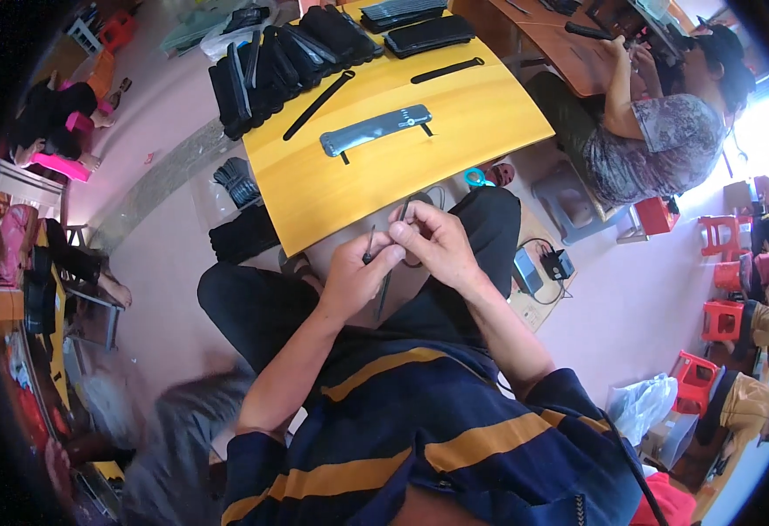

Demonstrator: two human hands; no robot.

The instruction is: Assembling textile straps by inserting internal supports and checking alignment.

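Above my lap, just off the near edge of the yellow table (pixel 314 225), my two hands meet at the fingertips. My right hand (pixel 441 245) pinches a narrow black strap (pixel 385 294), whose tail hangs down between my hands. Closed in my left hand (pixel 355 273) is a small thin dark piece (pixel 370 247), pointing upward; its kind is too small to make out. On the tabletop lies a long grey pouch-like strip (pixel 375 130) with two short black tabs at its near side. Beyond it rest a black strap with an end loop (pixel 318 105) and a similar strap (pixel 447 71).
Piles of black strips (pixel 288 61) cover the table's far left, with flat stacks (pixel 428 37) behind. Black bundles (pixel 242 235) lie below the table's left side. A person (pixel 665 123) sits at a brown table on the right, beside a grey stool (pixel 564 202). Small devices with cables (pixel 542 266) lie right of my knee.
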